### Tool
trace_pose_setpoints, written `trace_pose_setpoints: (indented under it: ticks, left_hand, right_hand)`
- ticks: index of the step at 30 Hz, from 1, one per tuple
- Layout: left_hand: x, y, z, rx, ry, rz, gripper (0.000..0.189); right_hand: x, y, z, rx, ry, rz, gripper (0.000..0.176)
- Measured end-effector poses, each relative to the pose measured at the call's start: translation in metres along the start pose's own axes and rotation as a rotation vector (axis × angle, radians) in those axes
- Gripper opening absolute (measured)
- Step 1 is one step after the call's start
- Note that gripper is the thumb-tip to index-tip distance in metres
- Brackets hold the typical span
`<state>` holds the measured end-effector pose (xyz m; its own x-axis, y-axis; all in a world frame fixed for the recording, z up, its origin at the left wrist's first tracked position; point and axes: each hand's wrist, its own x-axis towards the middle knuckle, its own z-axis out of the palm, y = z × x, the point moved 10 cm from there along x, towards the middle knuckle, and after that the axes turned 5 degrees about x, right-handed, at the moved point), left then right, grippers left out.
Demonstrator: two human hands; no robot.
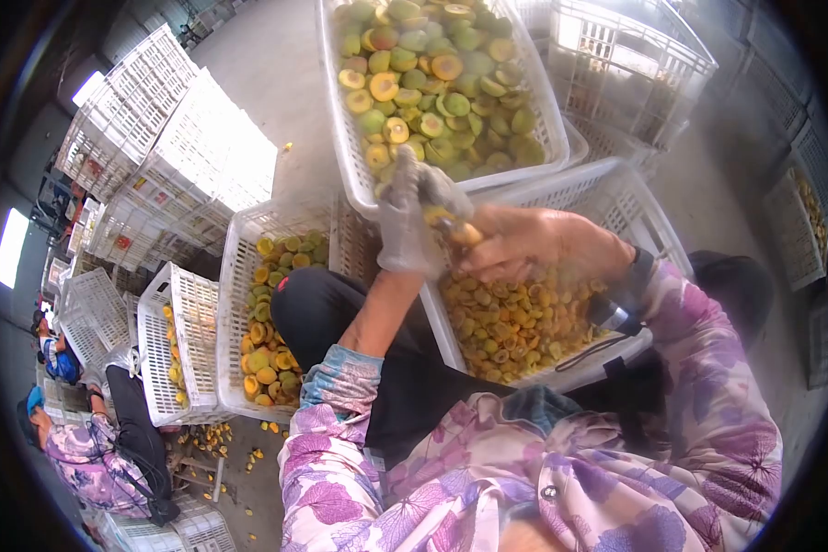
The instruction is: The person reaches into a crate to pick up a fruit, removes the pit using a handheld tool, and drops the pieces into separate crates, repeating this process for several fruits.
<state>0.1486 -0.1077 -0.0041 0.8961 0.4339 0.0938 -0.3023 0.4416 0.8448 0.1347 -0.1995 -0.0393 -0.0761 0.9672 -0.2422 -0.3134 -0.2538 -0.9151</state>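
Note:
My left hand (412,216), in a pale, dirty work glove, is closed round a piece of yellow-green fruit (442,221). Against it presses my bare right hand (520,241), its fingers curled; what they grip is blurred and partly hidden. Both hands are above the near edge of a white crate (658,216) of small yellow-orange fruit pieces (515,327). Just beyond them, a raised white crate (339,138) holds green and yellow halved fruit (432,83), some with the cut face up.
White crates of fruit (230,304) stand left of my knee. Stacked white crates (166,147) rise at the far left, and another stack (630,64) is at the back right. A co-worker in a floral top (92,460) sits at lower left. Fruit pieces (207,440) litter the floor.

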Motion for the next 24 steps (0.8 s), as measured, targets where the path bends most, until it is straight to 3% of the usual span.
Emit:
trace_pose_setpoints:
  ticks: [1,3,4,6,8,9,10,11,12,13,14,15,16,17,18,19,21,22,24]
  left_hand:
    - [-0.007,-0.016,0.002,0.018,-0.004,-0.076,0.052]
    - [-0.016,-0.04,0.003,0.055,-0.01,-0.224,0.052]
    - [-0.016,-0.039,0.001,0.055,-0.009,-0.221,0.052]
    - [-0.02,-0.048,-0.019,0.184,0.103,-0.368,0.04]
    - [-0.026,-0.052,-0.038,0.309,0.194,-0.519,0.037]
    - [-0.028,-0.002,-0.037,0.406,0.292,-0.451,0.039]
    - [-0.024,0.023,-0.083,0.412,0.601,-0.261,0.049]
    - [-0.02,0.073,-0.092,0.663,0.507,-0.015,0.051]
    - [-0.017,0.112,-0.122,0.952,0.571,0.123,0.057]
    - [-0.025,0.153,-0.139,1.471,0.742,0.469,0.057]
    - [-0.03,0.177,-0.143,1.678,0.884,0.574,0.053]
    - [-0.03,0.179,-0.139,1.673,0.892,0.579,0.053]
    - [-0.036,0.182,-0.124,1.534,0.862,0.692,0.051]
    - [-0.042,0.182,-0.111,1.393,0.83,0.801,0.049]
    - [-0.037,0.17,-0.105,1.311,0.814,0.754,0.047]
    - [-0.029,0.158,-0.098,1.286,0.722,0.717,0.04]
    - [-0.008,0.121,-0.123,0.905,0.615,0.455,0.035]
    - [-0.009,0.118,-0.123,0.896,0.625,0.462,0.035]
    - [0.005,0.074,-0.139,0.283,0.498,0.167,0.032]
  right_hand:
    - [0.001,0.012,-0.006,-0.003,0.0,0.0,0.01]
    - [-0.002,0.006,-0.017,-0.837,0.081,-0.394,0.009]
    - [-0.013,0.005,-0.006,-0.879,-0.015,-0.428,0.012]
    - [-0.028,0.049,-0.012,-1.605,-0.085,-0.099,0.014]
    - [-0.079,0.101,-0.06,-1.24,0.149,-0.413,0.031]
    - [-0.084,0.107,-0.07,-1.248,0.158,-0.408,0.031]
    - [-0.078,0.134,-0.087,-1.387,0.092,-0.112,0.03]
    - [-0.076,0.158,-0.105,-1.505,0.013,0.194,0.029]
    - [-0.065,0.128,-0.098,-1.356,0.072,0.019,0.027]
    - [-0.05,0.088,-0.089,-1.194,0.135,-0.152,0.025]
    - [-0.031,0.044,-0.083,-1.104,0.231,-0.099,0.022]
    - [-0.007,0.001,-0.082,-1.019,0.324,-0.045,0.02]
    - [0.014,-0.04,-0.096,-0.957,0.542,-0.213,0.017]
    - [0.034,-0.058,-0.123,-0.884,0.683,-0.229,0.018]
    - [0.046,-0.087,-0.13,-0.916,0.861,-0.183,0.016]
    - [0.075,-0.101,-0.153,-1.074,0.877,-0.4,0.015]
    - [0.116,-0.117,-0.177,-1.243,0.975,-0.448,0.018]
    - [0.135,-0.115,-0.186,-1.256,0.966,-0.452,0.018]
    - [0.153,-0.126,-0.175,-1.315,0.952,-0.686,0.019]
